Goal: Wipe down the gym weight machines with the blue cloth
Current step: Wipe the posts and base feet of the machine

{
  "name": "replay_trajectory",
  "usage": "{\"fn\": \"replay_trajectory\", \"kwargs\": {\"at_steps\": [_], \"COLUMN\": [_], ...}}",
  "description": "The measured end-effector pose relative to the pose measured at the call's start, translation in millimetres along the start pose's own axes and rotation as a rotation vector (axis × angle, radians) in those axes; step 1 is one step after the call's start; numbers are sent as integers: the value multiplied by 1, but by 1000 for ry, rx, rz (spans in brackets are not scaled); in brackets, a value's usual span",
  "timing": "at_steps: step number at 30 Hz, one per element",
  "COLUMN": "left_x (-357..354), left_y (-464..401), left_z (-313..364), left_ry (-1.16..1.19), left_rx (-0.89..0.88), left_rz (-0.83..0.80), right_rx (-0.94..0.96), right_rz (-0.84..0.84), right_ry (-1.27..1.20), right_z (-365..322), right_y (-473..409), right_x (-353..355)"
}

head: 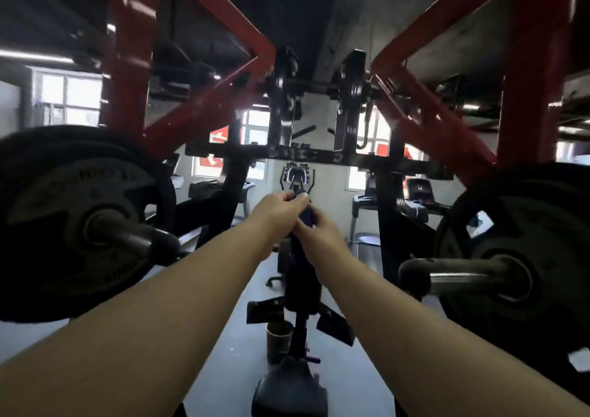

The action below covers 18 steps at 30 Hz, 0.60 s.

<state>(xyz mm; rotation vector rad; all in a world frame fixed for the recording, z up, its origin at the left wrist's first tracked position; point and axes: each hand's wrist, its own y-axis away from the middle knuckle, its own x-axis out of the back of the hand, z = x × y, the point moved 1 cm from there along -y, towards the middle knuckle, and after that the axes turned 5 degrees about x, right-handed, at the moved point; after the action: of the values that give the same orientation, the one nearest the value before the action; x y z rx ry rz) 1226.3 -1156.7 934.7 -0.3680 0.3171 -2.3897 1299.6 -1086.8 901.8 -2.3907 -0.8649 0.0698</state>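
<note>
You have two hands, the left hand [281,209] and the right hand [322,228], one blue cloth [305,217], two weight plates [73,222] [517,257], one paper cup [279,337] and one seat pad [289,388].

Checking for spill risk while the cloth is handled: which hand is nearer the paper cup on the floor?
Right, as far as one view shows. The right hand grips the blue cloth lower in the frame, above the paper cup; the left hand pinches the cloth's top, higher and farther left.
</note>
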Motion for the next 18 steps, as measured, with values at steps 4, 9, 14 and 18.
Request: {"fn": "replay_trajectory", "kwargs": {"at_steps": [4, 9, 14, 18], "left_x": [21, 52, 97, 126], "left_y": [-21, -52, -90, -126], "left_z": [20, 54, 69, 63], "left_ry": [-24, -433, -957, -1341], "left_rx": [-90, -259, -348, -472], "left_rz": [-2, -96, 57, 198], "right_rx": [70, 75, 85, 12], "right_rz": [189, 404, 483, 452], "right_ry": [11, -77, 32, 97], "right_z": [-15, -25, -2, 21], "right_y": [-27, -71, -110, -128], "right_x": [-27, -44, -45, -50]}}
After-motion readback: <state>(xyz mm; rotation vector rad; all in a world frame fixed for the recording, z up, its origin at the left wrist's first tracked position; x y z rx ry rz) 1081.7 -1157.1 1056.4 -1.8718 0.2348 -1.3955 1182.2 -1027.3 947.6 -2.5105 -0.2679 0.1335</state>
